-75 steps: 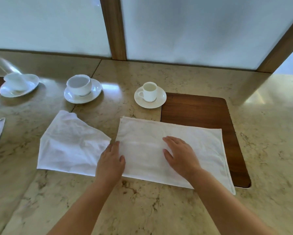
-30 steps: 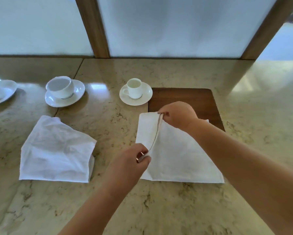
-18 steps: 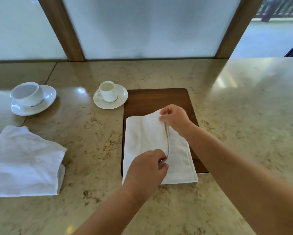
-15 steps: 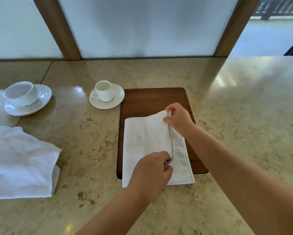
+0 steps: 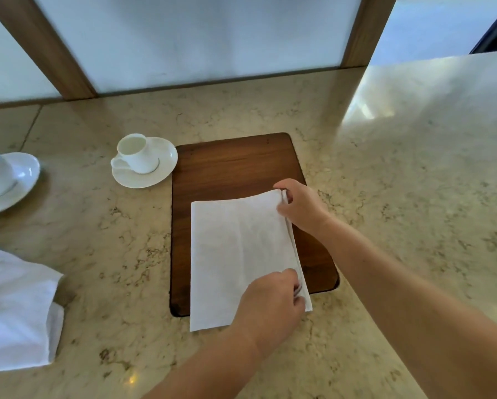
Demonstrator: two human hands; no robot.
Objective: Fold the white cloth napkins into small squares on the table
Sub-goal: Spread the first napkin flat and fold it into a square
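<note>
Hands, left hand (image 5: 270, 305) and right hand (image 5: 300, 207), pinched the napkin (image 5: 238, 254) corners at frame centre; edges needed aligning before pressing flat.

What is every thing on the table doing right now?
Folded napkin: flat on the wooden board, right corners pinched.
Left hand: pinching near corner.
Right hand: pinching far corner.
Crumpled napkin: loosely folded, untouched.
Small cup: upright on saucer.
</note>
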